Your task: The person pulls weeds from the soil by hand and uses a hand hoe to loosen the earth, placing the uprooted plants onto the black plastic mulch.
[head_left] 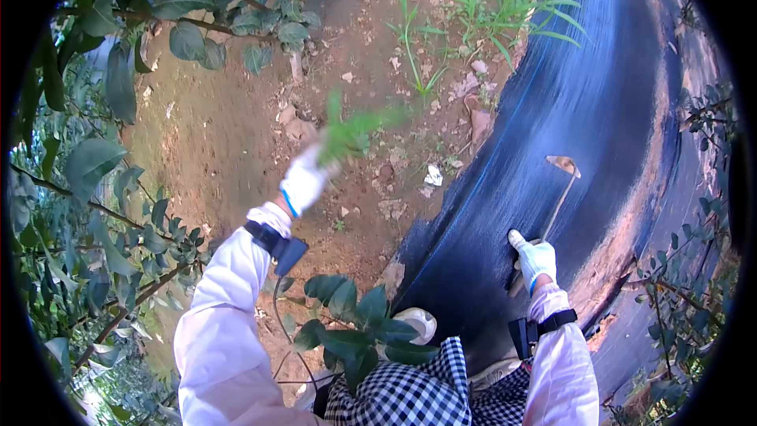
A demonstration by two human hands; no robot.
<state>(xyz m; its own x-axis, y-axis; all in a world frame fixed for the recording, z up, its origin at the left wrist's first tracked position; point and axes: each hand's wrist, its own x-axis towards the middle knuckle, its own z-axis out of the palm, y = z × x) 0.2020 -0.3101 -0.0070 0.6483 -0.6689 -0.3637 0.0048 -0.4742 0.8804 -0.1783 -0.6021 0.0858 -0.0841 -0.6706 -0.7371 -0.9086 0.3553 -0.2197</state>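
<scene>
My left hand (304,181), in a white glove with a blue cuff edge, is closed on a green weed (351,132) above bare soil; both are blurred by motion. On the right, my right hand (535,259), gloved too, is wrapped round the thin handle of a small hoe (564,166). The hoe's blade, soiled light brown, is at the far end of the handle, over the black plastic sheet (505,181).
Leafy branches (110,166) fill the left side, and more foliage (686,292) stands at the right. Grassy weeds (497,8) grow at the top beside the sheet. A leafy sprig (363,323) rises before my checkered clothing (402,394), near my shoe (416,323).
</scene>
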